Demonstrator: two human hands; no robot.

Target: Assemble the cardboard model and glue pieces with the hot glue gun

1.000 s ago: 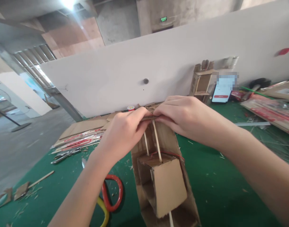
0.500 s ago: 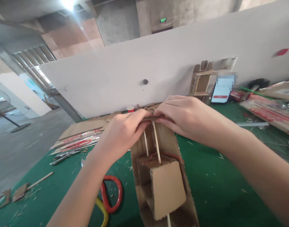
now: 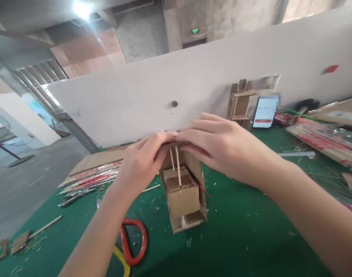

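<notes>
The left hand (image 3: 144,158) pinches the top edge of a tall, boxy, brown cardboard frame (image 3: 184,202); its long axis goes downward to the green table (image 3: 265,234), where it perhaps stands. The right hand (image 3: 219,140) grips the same edge.

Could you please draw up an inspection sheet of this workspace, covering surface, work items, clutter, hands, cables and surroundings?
Surface: green tabletop, scattered with small scraps.
Work items: cardboard model with two thin sticks running to its top piece.
Clutter: red-and-yellow-handled scissors, partly hidden by the left forearm; packaged materials; phone propped upright.
Hands: left hand and right hand both grip the model's top piece.
Cables: thin red strand beside the model; wire or string, cannot tell.
Surroundings: white partition behind; lit exit sign beyond.
</notes>
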